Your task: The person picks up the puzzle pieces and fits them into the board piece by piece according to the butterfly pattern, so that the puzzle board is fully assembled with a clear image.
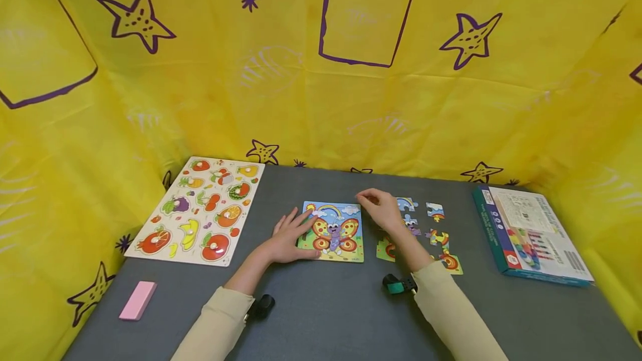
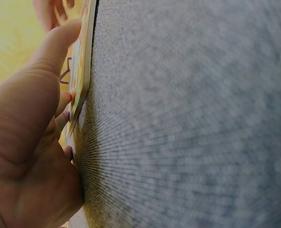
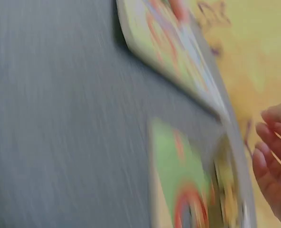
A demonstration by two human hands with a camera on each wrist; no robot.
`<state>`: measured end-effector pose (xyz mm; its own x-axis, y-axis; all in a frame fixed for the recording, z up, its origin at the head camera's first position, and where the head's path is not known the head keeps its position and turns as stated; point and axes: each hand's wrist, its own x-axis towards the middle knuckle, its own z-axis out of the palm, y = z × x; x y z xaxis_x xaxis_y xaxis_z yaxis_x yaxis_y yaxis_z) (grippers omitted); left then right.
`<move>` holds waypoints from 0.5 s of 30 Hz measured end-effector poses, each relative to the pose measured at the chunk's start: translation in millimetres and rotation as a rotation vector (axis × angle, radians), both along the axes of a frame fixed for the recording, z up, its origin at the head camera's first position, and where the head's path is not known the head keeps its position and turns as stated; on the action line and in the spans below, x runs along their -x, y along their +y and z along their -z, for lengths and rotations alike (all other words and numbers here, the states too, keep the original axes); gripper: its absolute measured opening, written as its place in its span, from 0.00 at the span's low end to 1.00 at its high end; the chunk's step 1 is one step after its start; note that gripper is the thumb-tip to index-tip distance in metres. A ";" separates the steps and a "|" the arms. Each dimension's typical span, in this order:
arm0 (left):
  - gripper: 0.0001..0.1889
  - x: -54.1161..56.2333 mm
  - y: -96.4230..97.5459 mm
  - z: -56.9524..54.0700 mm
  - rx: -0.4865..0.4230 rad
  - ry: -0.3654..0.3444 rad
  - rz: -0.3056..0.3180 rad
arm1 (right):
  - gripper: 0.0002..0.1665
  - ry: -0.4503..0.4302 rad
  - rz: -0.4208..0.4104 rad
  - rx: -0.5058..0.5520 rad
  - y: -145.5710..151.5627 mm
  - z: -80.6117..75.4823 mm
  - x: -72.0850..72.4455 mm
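Observation:
In the head view a square butterfly puzzle board (image 1: 337,233) lies flat on the table. My left hand (image 1: 293,238) rests on its left side with the fingers spread; in the left wrist view the thumb (image 2: 60,45) reaches along the board's edge (image 2: 86,61). My right hand (image 1: 381,209) hovers by the board's upper right corner, fingers loosely bent. The right wrist view is blurred; no piece shows between the fingers (image 3: 273,147) there. Several loose jigsaw pieces (image 1: 435,211) with matching butterfly art lie right of the board, some hidden under the right forearm.
A fruit peg puzzle (image 1: 198,213) lies at the left, with a pink block (image 1: 137,300) nearer the front. On the right is a flat printed box (image 1: 536,235). Yellow cloth (image 1: 311,105) hangs behind the grey table (image 1: 331,311) and at both sides.

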<state>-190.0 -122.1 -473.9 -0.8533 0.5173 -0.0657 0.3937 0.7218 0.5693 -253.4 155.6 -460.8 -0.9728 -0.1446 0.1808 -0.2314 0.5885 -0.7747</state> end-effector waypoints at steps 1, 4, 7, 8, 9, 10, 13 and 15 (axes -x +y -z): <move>0.46 -0.3 -0.3 -0.1 -0.005 0.002 -0.002 | 0.12 0.007 0.030 -0.006 9.9 -0.8 0.7; 0.43 -0.7 -1.2 0.4 -0.016 0.001 -0.008 | 0.14 0.025 0.092 -0.061 40.7 0.8 2.2; 0.41 -0.6 -1.4 1.0 -0.023 0.000 -0.015 | 0.19 0.026 0.148 -0.152 68.8 4.8 2.0; 0.41 -0.6 -1.4 1.1 -0.023 -0.001 -0.016 | 0.21 0.026 0.160 -0.183 76.5 6.1 2.1; 0.41 -0.6 -1.3 1.2 -0.022 0.001 -0.017 | 0.23 0.016 0.169 -0.206 83.2 7.0 1.9; 0.41 -0.6 -1.0 1.3 -0.023 0.004 -0.017 | 0.26 0.013 0.178 -0.238 88.8 7.5 2.0; 0.40 -0.6 -0.2 1.3 -0.023 0.006 -0.016 | 0.33 -0.019 0.184 -0.311 98.5 7.3 2.4; 0.40 -0.7 0.6 1.5 -0.024 0.004 -0.016 | 0.35 -0.051 0.183 -0.349 100.8 5.9 2.3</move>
